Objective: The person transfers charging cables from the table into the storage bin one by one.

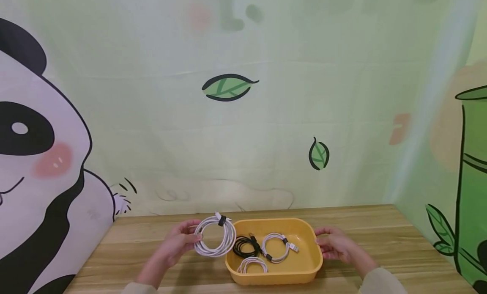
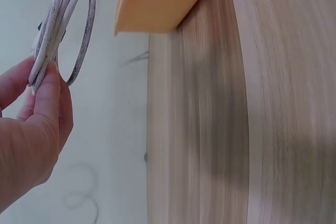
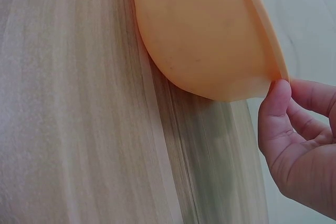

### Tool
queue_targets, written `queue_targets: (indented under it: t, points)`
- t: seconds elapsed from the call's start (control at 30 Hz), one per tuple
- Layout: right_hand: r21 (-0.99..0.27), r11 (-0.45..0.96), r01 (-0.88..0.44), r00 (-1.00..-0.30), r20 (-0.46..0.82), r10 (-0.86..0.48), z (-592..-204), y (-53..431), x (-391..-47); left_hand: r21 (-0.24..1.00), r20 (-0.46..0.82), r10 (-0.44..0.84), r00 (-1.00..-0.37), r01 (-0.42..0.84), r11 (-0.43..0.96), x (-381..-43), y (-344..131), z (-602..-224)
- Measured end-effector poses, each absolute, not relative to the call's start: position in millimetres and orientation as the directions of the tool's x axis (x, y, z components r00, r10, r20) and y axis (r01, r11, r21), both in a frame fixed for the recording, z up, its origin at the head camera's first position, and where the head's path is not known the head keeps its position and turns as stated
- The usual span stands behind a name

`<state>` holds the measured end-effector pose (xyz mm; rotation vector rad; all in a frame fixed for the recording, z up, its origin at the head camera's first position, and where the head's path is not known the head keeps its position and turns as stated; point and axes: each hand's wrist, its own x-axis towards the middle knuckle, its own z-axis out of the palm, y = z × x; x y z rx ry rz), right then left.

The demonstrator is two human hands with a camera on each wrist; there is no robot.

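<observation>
Okay, my left hand (image 1: 179, 242) pinches a coiled white cable (image 1: 214, 236) just left of the yellow plastic tray (image 1: 274, 275); my right hand (image 1: 335, 244) grips the tray's right rim, tray on wooden surface (image 1: 380, 239).

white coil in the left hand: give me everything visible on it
The white cable coil is a round bundle of several loops, bound near its top by a dark strap, with a plug end poking out beside the strap. It looks like smooth, slightly greyed plastic-sheathed cable. The left hand pinches its left side, holding it upright above the table, beside the yellow tray's left rim.
</observation>
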<state>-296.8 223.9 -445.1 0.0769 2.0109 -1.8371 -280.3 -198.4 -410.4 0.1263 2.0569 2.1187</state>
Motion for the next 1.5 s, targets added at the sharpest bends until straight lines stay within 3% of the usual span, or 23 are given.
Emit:
queue_targets:
  t: [1.5]
  points:
    - [-0.940, 0.130, 0.315, -0.918, -0.337, -0.208, -446.6, 223.8, -297.3, 0.998, -0.064, 0.273, -0.960, -0.063, 0.012, -282.5, -120.4, -414.5]
